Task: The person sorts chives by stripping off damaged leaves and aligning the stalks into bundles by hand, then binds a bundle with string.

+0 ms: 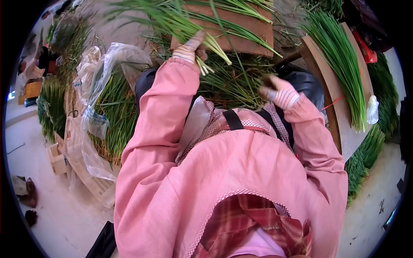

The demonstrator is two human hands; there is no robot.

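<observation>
My left hand (193, 46), in a striped fabric covering, is closed around a bunch of garlic chives (172, 26). The pale stem ends point down and right, and the leaf tips blur toward the upper left. My right hand (279, 92), in a similar striped covering, hovers above my lap near the right knee. Its fingers are smeared by motion, so I cannot make out whether they hold anything. Between my knees lies a heap of loose leaves and trimmings (232, 84). More chives (236, 31) lie on the wooden board (254, 48) in front of me.
On my right, a large chive bundle (340, 69) rests on a wooden stand (320, 64), near a small plastic bag (372, 109). On my left are a plastic-lined basket (88, 170) of greens and a small wooden stool (56, 158). Other people (32, 69) are at the far left.
</observation>
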